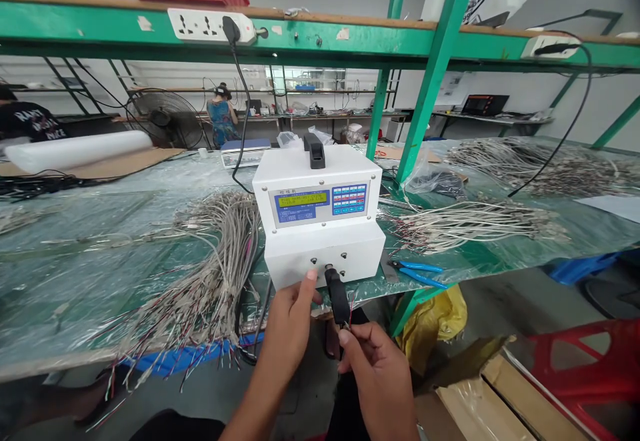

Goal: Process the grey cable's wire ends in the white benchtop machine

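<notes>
Plastic-sheeted bench [75,274] | left hand [290,324] fingertip touches boxy white machine [320,214] | right hand [377,374] grip pinching black cable [338,298]

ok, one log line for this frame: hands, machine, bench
left hand: fingertip on white machine front | right hand: pinching black cable plugged into machine port | bench: grey wire bundles, blue cutters

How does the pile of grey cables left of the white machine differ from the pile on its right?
The left grey cable bundle hangs over the table edge, its coloured wire ends dangling; the right grey cable bundle lies flat on the table. The left looks thicker. Both flank the white box-shaped machine.
</notes>
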Tool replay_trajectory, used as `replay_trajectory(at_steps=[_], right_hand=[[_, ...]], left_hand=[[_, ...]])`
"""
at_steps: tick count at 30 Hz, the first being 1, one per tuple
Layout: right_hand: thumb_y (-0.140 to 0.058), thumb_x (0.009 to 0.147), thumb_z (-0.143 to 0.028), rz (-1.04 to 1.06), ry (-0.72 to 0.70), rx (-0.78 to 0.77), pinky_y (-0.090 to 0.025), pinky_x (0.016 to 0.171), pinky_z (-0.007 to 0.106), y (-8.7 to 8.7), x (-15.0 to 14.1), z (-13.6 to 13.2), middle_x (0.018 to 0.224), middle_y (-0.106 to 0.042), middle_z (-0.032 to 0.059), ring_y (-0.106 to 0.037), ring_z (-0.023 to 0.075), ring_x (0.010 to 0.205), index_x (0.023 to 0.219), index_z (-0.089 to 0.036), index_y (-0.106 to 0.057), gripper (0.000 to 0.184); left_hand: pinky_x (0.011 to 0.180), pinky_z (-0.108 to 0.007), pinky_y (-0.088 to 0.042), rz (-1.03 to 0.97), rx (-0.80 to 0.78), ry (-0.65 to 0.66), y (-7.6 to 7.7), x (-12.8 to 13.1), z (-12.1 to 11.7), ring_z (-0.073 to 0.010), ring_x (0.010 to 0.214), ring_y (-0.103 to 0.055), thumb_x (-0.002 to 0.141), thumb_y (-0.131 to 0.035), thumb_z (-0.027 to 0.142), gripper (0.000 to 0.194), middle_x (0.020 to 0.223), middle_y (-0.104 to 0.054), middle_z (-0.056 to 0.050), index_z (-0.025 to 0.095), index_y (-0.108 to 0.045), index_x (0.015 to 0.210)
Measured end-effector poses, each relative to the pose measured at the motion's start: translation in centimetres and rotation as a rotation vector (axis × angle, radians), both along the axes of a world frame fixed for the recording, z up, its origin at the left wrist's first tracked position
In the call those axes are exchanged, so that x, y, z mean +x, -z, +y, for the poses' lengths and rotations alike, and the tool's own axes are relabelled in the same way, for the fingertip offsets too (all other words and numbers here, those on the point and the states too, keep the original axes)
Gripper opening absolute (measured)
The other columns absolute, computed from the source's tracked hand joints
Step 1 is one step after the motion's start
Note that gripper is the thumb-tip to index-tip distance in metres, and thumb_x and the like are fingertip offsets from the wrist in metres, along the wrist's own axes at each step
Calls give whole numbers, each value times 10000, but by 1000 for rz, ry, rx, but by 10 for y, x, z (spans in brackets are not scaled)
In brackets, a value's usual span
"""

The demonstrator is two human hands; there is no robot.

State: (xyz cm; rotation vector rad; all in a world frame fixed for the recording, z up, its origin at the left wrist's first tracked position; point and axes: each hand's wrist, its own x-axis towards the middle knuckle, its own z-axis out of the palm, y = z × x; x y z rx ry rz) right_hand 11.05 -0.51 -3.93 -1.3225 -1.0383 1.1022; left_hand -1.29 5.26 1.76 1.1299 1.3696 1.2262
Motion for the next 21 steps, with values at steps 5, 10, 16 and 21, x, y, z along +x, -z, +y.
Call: replay_trajectory(at_steps=[5, 10, 16, 21], right_hand=[[-628, 880, -500, -2, 7, 0, -456, 556, 238, 0, 0, 0, 709, -651, 23, -586, 143, 559, 838, -157, -653, 347], [-623, 891, -489, -27, 8, 29, -453, 548, 229, 1, 0, -2, 621, -599, -10, -580, 139, 536, 825, -165, -642, 331], [-625, 888, -483, -24, 36, 36, -449, 553, 214, -2, 1, -12, 574, -570, -25, -588, 135, 540, 804, -172, -636, 322], [-649, 878, -478, 54, 50, 13, -437, 533, 210, -1, 7, -26, 561, -564, -30, -580, 125, 522, 798, -166, -647, 322]], left_hand=[[383, -241, -213, -21, -16, 9, 2, 3, -23, -102, 381, -225, 873, -499, 642, 573, 411, -238, 81, 185, -601, 543], [373, -227, -219, -41, -60, -75, 16, 4, -36, -94, 406, -240, 806, -594, 654, 550, 443, -285, 70, 172, -593, 541], [403, -216, -194, -79, -154, -74, 33, 1, -52, -88, 423, -250, 797, -543, 723, 602, 471, -238, 83, 165, -568, 572], [414, -218, -199, -94, -154, -58, 38, 7, -68, -88, 430, -253, 809, -556, 699, 583, 477, -229, 84, 163, -568, 579]])
